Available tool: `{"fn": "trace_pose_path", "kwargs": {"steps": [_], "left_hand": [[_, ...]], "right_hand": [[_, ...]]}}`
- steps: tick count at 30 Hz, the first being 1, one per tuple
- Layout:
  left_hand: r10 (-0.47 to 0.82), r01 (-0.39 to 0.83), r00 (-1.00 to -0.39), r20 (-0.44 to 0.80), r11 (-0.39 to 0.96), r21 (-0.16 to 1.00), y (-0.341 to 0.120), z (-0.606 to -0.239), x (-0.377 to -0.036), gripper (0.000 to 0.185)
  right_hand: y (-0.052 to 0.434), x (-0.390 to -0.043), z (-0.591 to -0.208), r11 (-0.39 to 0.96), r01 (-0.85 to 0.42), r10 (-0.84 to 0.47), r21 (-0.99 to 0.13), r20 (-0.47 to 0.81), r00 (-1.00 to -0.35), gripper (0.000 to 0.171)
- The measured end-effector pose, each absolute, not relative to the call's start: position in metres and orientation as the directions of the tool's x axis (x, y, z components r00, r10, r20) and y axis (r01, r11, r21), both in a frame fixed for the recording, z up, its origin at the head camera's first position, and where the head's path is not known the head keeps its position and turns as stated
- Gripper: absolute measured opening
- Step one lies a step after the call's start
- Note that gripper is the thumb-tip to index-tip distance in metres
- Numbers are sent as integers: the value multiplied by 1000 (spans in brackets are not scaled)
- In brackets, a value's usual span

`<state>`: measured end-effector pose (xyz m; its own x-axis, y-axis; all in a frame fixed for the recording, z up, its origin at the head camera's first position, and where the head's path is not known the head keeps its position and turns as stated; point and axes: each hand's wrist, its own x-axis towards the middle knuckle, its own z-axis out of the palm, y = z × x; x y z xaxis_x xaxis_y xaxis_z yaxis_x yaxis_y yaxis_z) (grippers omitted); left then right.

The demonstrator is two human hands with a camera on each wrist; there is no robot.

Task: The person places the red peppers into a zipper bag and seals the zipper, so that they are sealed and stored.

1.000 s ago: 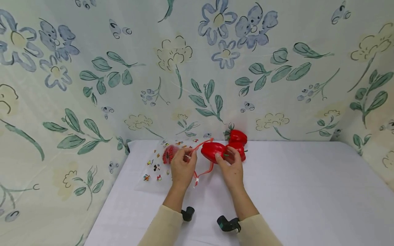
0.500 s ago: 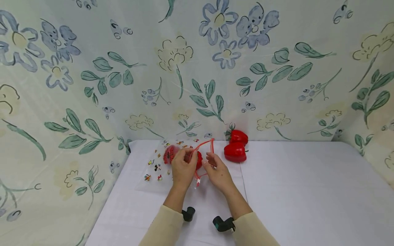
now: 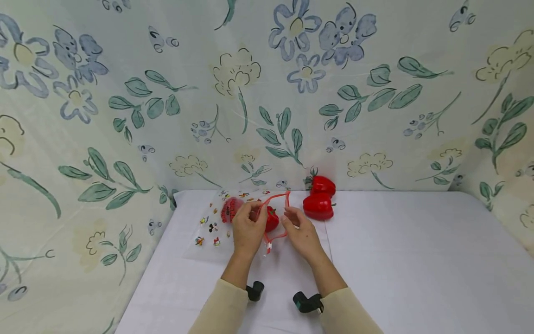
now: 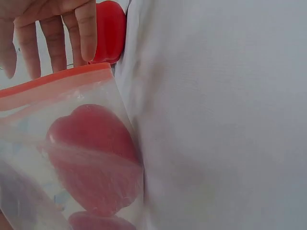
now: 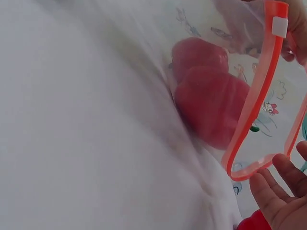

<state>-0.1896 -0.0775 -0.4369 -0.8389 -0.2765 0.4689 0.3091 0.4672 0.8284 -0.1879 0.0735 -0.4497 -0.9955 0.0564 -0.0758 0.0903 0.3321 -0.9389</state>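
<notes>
My left hand (image 3: 249,225) pinches the edge of a clear zip bag (image 3: 205,249) printed with small cartoon figures. The bag's orange zip rim (image 5: 264,91) stands apart at the mouth, with a white slider (image 5: 279,27) on it. Just inside the mouth lies a red bell pepper (image 5: 213,108) with a green stem. Deeper in the bag is a second red pepper-like shape (image 5: 199,55). My right hand (image 3: 301,232) is at the right side of the mouth, fingers loosely extended and holding nothing. Its fingertips (image 5: 261,184) are close to the rim; whether they touch is unclear.
Behind the right hand, another red bell pepper (image 3: 318,206) lies on the white cloth (image 3: 409,250). Against the floral curtain (image 3: 267,93) sits one more red piece (image 3: 323,185) with green leaves at its left end. Black wrist cameras project below both hands.
The red bell pepper held by my right hand a second ago is now inside the bag. My right hand has let go and drawn slightly back right. My left hand keeps its place.
</notes>
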Motion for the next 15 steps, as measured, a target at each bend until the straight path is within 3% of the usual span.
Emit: {"fn": "trace_pose_path", "kwargs": {"steps": [15], "left_hand": [[-278,328,-837,471,435,839,-80,-439,-190,9]], "right_hand": [[132,-199,-456,326,151,379,-933,-18,-925,41]]}}
